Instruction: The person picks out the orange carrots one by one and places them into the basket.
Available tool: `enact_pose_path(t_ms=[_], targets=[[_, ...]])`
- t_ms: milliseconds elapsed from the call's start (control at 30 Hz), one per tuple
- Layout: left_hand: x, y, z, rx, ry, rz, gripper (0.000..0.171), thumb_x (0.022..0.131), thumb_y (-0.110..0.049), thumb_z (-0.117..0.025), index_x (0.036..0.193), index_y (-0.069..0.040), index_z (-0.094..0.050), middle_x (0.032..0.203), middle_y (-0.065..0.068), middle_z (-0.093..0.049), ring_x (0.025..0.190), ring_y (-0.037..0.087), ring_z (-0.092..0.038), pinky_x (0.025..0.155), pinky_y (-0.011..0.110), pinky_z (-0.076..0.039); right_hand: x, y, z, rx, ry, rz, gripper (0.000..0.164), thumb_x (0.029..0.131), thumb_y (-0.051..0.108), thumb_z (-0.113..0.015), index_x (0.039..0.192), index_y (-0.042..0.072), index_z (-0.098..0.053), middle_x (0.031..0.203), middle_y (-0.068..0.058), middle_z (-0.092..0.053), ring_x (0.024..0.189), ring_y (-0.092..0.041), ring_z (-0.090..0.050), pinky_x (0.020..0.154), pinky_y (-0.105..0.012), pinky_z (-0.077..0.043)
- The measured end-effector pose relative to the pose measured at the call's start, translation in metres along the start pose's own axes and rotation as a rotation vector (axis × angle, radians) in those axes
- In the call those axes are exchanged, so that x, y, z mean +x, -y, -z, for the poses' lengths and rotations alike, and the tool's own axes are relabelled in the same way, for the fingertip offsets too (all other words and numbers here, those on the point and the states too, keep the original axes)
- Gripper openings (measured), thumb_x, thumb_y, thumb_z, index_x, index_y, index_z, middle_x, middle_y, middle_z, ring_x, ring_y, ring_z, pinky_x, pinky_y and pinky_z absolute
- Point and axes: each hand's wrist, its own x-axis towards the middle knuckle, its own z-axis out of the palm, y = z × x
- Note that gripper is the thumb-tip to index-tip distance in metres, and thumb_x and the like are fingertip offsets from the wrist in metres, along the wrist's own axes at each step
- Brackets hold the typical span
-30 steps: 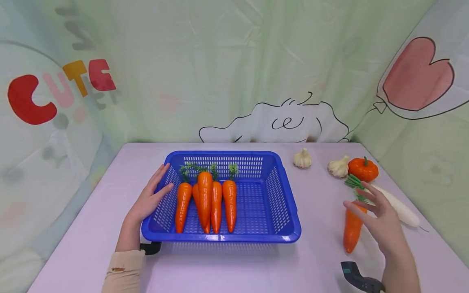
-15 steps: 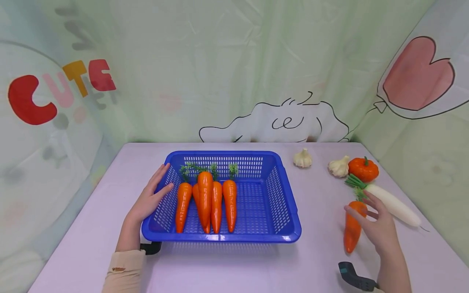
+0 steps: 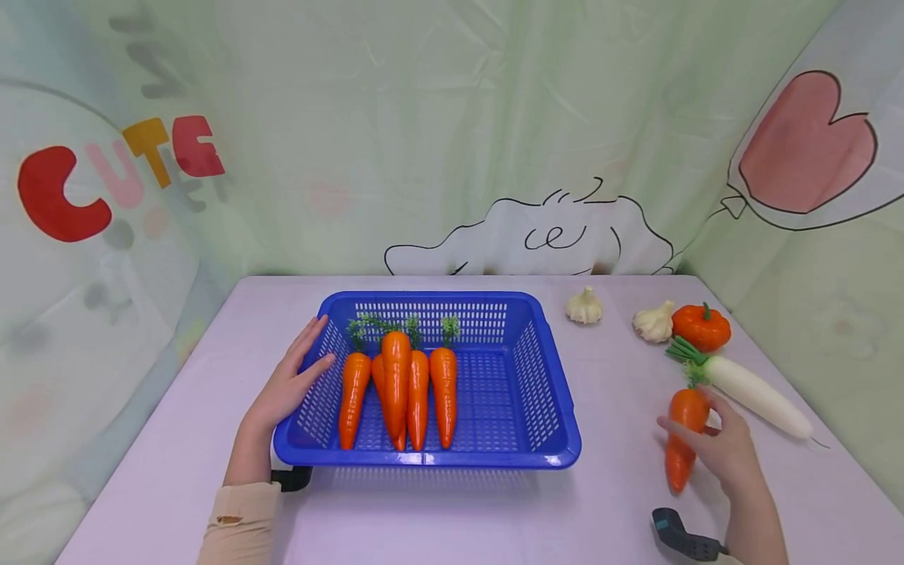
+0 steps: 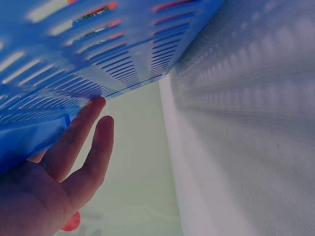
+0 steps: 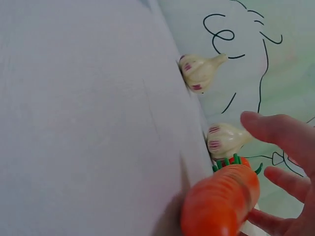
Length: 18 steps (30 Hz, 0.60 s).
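A blue plastic basket [image 3: 494, 457] holds several orange carrots [image 3: 443, 396] with green tops on its left side. My left hand [image 3: 282, 390] rests at the basket's left wall, fingers extended; the left wrist view shows its fingers along the slotted side. At the right, a single carrot [image 3: 679, 463] lies on the table. My right hand [image 3: 723, 446] reaches around that carrot, its thumb crossing over it in the head view and its fingers at the far side. From the right wrist, the thumb [image 5: 268, 129] stands spread apart from the carrot [image 5: 219, 204].
A white radish [image 3: 759, 396] lies just right of the loose carrot. Behind it are an orange pumpkin [image 3: 701, 328] and a garlic bulb [image 3: 654, 322]; another garlic bulb [image 3: 584, 306] sits nearer the basket. A printed curtain [image 3: 452, 157] hangs behind the table [image 3: 480, 518].
My right hand has come down and slightly left, closer around the loose carrot, which has shifted slightly. The left hand and the basket stay in place.
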Motion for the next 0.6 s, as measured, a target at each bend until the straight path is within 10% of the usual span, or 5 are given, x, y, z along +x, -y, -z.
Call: enact_pose_path(t_ms=[433,600], targets=[[-0.011,-0.037,0.003,-0.025,0.01,0.013,0.06,0.094,-0.015,-0.047,0.146,-0.006,-0.018,0.151,0.02,-0.006,0.136,0.041,-0.005,0.1,0.068,-0.007,0.0,-0.004,-0.001,0.001,0.047,-0.005,0.105,0.077,0.042,-0.069,0.146,0.009,0.003,0.137,-0.037,-0.014,0.118,-0.054,-0.021,0.087,-0.063,-0.037],[-0.007,-0.023,0.002,-0.019,0.008,0.011,0.061,0.094,-0.02,-0.048,0.147,-0.014,-0.018,0.152,0.015,-0.006,0.137,0.037,-0.005,0.1,0.068,-0.008,-0.001,-0.004,-0.001,0.047,0.044,-0.024,0.106,0.077,0.039,-0.071,0.147,0.011,0.003,0.141,-0.035,-0.007,0.12,-0.053,-0.019,0.09,-0.063,-0.035]])
